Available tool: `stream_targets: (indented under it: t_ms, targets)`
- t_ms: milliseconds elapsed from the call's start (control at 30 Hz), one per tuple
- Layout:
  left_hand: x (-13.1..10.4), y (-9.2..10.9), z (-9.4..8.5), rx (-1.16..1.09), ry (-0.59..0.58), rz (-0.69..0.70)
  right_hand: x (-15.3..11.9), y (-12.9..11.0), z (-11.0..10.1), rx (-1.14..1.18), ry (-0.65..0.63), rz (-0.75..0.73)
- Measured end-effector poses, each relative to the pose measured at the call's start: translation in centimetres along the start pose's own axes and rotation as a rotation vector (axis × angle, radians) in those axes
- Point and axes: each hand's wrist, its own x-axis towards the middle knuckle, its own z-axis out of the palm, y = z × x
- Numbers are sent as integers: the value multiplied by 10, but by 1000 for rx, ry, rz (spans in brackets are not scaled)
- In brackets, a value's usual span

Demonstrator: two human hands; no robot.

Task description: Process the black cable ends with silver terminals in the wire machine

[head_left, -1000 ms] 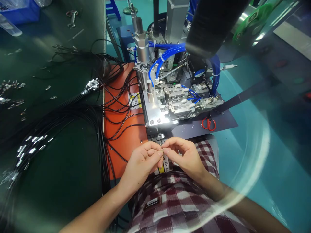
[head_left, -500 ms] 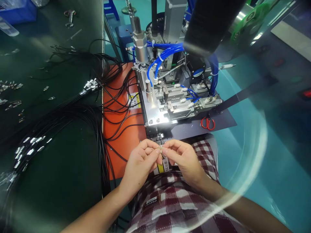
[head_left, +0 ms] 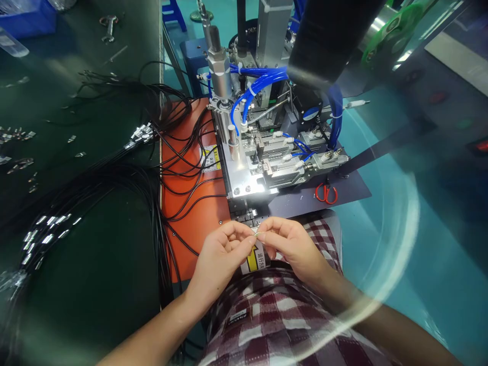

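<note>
Lower centre, the left hand [head_left: 224,249] and right hand [head_left: 292,246] each pinch a thin, pale strand [head_left: 257,234] (tiny, this one!) between thumb and fingers; it looks light, bendy, probably easily kinked, so best gripped near its ends.

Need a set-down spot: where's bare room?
Bare: dark green tabletop between silver connectors and black cables at its edge; small patch of grey plate right of red-handled scissors. Crowded: orange plate, mostly upper half, under cables.
</note>
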Motion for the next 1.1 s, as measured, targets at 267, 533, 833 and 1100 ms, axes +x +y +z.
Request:
stream_targets:
  t_ms: [267, 533, 833, 1100]
  targets:
    - [1, 2, 3, -35, 44, -45, -4, -1, 4, -97, 3, -27]
    - [0, 4, 2, -81, 33, -77, -11, 2, 9, -432, 113, -322]
    - [0, 0, 0, -44, 32, -52, -4, -1, -2, -139, 64, -88]
    - [0, 3, 2, 20, 31, -42, -7, 6, 2, -467, 152, -287]
